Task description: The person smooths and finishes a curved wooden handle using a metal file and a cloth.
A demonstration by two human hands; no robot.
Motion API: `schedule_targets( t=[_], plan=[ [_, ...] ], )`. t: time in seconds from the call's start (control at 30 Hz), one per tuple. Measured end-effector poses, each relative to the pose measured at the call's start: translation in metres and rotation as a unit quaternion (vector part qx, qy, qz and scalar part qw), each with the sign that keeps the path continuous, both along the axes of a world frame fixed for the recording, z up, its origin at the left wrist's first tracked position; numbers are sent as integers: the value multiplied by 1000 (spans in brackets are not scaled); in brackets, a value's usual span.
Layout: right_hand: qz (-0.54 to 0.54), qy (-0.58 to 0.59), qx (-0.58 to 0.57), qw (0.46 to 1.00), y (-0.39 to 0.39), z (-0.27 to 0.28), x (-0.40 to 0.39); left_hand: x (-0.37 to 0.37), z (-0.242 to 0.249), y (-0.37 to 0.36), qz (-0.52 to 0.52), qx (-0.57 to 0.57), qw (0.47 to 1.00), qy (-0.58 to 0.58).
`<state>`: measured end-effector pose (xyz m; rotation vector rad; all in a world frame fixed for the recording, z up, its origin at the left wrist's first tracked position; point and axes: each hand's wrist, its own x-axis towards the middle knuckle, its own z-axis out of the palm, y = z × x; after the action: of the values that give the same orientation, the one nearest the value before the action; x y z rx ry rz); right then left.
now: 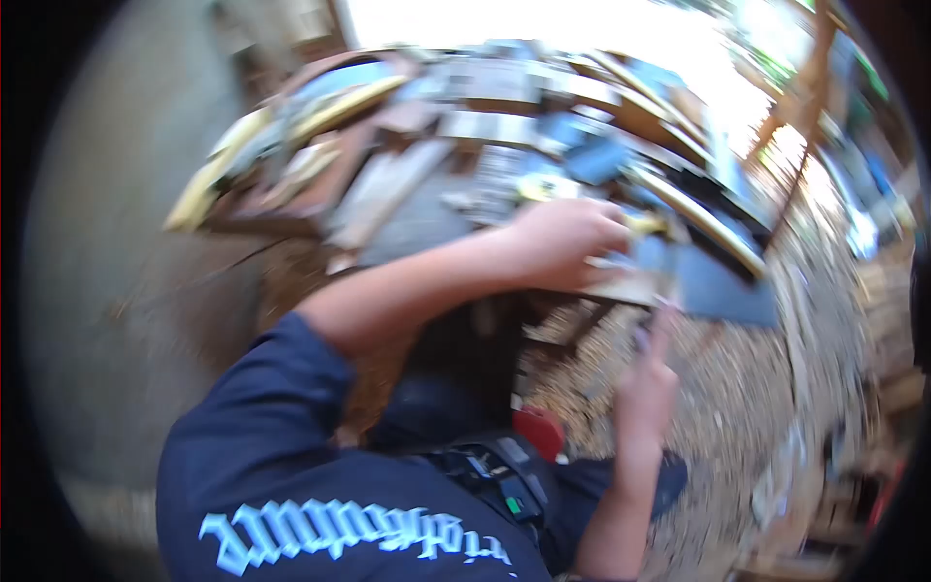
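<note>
Motion blur covers the whole head view. My left hand (pixel 572 241) reaches across the workbench near its front edge, its fingers curled downward. What those fingers hold, if anything, is smeared. Just below them lies a pale flat piece (pixel 628 288), probably wood, at the bench edge. My right hand (pixel 648 388) is lower and nearer to me, beyond the bench edge. Its fingers are closed, with one stretched up toward the pale piece, and a small dark object (pixel 641 338) shows beside it. I cannot make out what that object is.
The workbench (pixel 422 225) carries many wood offcuts, including a wooden block (pixel 499 85) and long yellowish curved strips (pixel 703 223). A dark blue-grey panel (pixel 727 289) lies at its right. Wood shavings (pixel 582 388) cover the ground. A red object (pixel 539 433) is near my legs. A wall (pixel 126 242) stands left.
</note>
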<state>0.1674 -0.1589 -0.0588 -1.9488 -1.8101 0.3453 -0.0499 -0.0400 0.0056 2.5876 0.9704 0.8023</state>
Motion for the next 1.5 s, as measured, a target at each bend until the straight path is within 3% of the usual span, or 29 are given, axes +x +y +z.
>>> schedule_targets(
  t=[0.03,0.1,0.23,0.43,0.7,0.77,0.83,0.9,0.93,1.13,1.33,1.4,1.5],
  plan=[
    [-19,-5,-57,998,1,6,-2,6,-9,12,-8,23,1000,15],
    [36,-33,56,997,1,-12,5,19,5,19,-42,8,997,69],
    [18,-78,17,997,-6,-6,9,49,20,21,-36,-17,982,187],
    [2,-31,-68,997,-92,8,7,68,17,32,-52,21,965,258],
    [23,-101,-53,993,3,22,6,64,6,44,-83,-40,980,179],
    [7,-69,-46,997,-14,24,5,61,0,38,-77,-51,986,136],
    [-4,-56,-70,996,-45,18,6,58,-25,50,-99,22,991,89],
    [-7,-31,-55,998,-61,16,8,57,-29,58,-104,12,989,106],
    [5,-24,-14,1000,-58,16,7,57,-28,57,-101,7,988,113],
    [21,-75,-26,997,16,24,4,57,-28,55,-106,-16,988,109],
    [37,-30,-1,999,-59,20,6,56,-38,60,-106,21,990,85],
    [43,-27,-15,999,-51,31,1,48,-32,60,-104,6,989,101],
    [-29,-89,-182,979,-1,49,-8,55,-32,59,-107,10,989,100]
  ],
)
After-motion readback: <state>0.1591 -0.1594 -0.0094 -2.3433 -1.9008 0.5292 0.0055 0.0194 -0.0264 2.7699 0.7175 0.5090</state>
